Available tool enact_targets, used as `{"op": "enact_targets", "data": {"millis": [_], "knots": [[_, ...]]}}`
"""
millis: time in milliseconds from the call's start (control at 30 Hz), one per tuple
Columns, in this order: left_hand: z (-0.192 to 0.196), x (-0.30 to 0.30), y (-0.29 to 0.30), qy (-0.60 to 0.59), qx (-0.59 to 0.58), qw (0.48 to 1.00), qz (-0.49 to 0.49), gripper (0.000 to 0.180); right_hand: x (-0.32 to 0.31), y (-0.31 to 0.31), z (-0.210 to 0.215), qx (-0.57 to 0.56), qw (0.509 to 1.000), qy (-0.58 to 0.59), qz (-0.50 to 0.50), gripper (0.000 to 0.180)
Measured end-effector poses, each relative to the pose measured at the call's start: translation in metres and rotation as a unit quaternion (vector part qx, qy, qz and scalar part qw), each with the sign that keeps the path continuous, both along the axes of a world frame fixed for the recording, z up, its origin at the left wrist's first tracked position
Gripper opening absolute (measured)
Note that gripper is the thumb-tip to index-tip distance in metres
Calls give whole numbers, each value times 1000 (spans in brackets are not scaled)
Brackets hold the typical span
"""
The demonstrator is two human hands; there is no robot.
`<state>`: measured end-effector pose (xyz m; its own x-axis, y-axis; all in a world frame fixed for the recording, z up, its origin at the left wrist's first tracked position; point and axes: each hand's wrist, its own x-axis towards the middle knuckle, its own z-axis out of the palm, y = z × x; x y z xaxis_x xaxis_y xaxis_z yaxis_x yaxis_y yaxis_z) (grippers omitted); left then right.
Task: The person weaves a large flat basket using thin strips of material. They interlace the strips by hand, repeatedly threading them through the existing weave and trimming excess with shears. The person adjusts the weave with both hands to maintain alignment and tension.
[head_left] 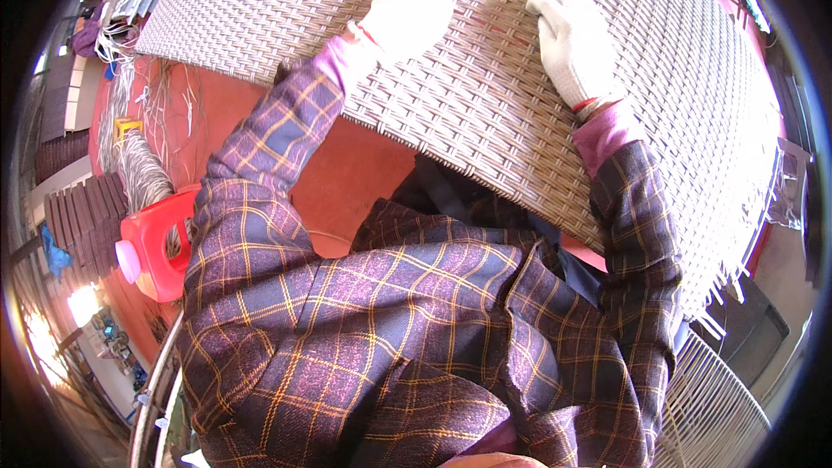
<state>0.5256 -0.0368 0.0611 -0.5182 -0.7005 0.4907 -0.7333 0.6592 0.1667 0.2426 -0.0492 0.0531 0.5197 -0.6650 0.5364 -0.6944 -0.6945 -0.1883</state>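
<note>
A large grey-brown woven wicker panel [485, 121] stretches in front of me, and both my hands are on its far part. My left hand [420, 9], in a white knit glove, has its fingers curled together against the weave. Facing it from the right is my right hand [576, 48], gloved likewise, its fingers bent in toward the gap between the hands. Whatever the fingertips pinch is too small to make out. In that gap the weave looks looser, with a thin reddish line showing through.
Left of me stands a red plastic jug [160, 247] with a pink cap. Beyond it a bundle of pale strands [143, 165] lies on the red floor [225, 108]. Loose strand ends [724, 295] stick out of the panel's right edge, near a metal-barred chair back [715, 403].
</note>
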Motion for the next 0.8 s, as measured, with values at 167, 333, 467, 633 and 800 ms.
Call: {"op": "enact_targets", "data": {"millis": [167, 333, 467, 633, 800], "knots": [[-12, 5, 18, -3, -19, 1000, -11, 33, 4, 10, 3, 19, 999, 37, -18, 25], [2, 18, -6, 15, -60, 998, -28, 33, 3, 16, 9, 6, 1000, 11, 0, 22], [8, 41, -23, 2, -16, 999, 30, 22, 4, 21, 14, 25, 999, -8, 19, 20], [20, 100, -35, 72, 160, 984, -38, 24, 10, 25, 21, 34, 999, -27, 9, 20], [18, 120, -39, -27, 11, 999, 32, 28, 11, 30, 26, 41, 998, -48, 1, 21]]}}
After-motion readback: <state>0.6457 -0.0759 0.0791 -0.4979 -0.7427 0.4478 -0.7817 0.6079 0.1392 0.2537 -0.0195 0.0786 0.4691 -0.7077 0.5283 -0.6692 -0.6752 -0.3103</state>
